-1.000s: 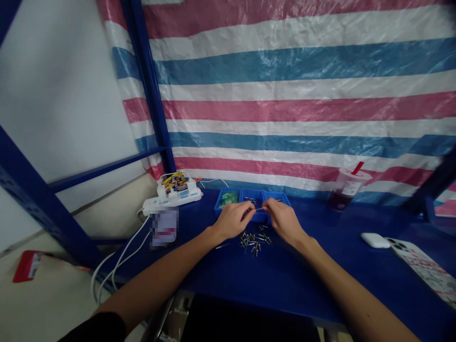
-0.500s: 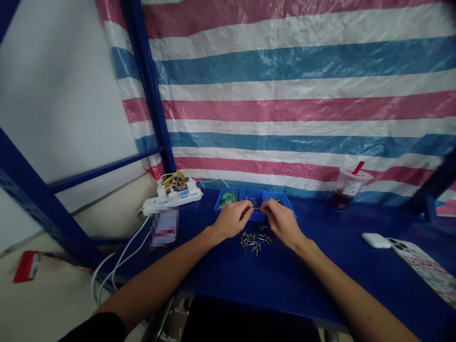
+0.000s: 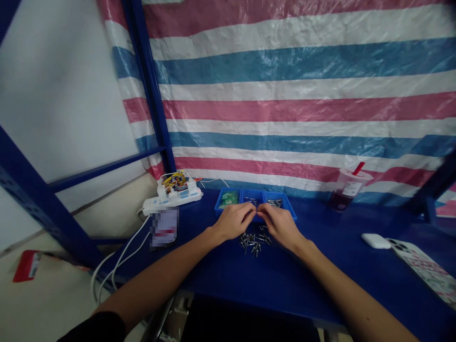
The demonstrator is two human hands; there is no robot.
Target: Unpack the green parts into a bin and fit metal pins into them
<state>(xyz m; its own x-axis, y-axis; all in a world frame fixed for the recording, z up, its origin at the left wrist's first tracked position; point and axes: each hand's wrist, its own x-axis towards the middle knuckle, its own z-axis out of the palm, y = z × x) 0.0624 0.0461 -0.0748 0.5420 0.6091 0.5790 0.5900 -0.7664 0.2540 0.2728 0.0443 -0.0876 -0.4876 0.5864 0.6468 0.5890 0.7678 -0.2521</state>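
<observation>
My left hand [image 3: 235, 221] and my right hand [image 3: 280, 224] meet fingertip to fingertip above the front of a blue three-part tray [image 3: 292, 211]. Both are closed in a pinch on a slim metal piece, apparently a blind rivet, that the fingers now mostly hide. Just below them on the desk lies a loose pile of blind rivets [image 3: 254, 242], thin silvery pins with thicker ends. Small green packets [image 3: 228, 197] fill the tray's left compartment. Small metal pieces [image 3: 251, 201] show in the middle one, and more metal pieces [image 3: 275, 203] lie in the right one.
A white power strip [image 3: 174, 202] with cables stands left of the tray, beside a blurred pale packet [image 3: 165, 227]. At the right are a drink cup [image 3: 349, 190] with a red straw, a white earbud case [image 3: 375, 240] and a phone [image 3: 423, 266]. Blue posts [image 3: 149, 90] frame the blue desk [image 3: 228, 280].
My hands have come together, the right one moving left, closing the gap where the thin metal piece showed. More of the tray's right compartment is now visible.
</observation>
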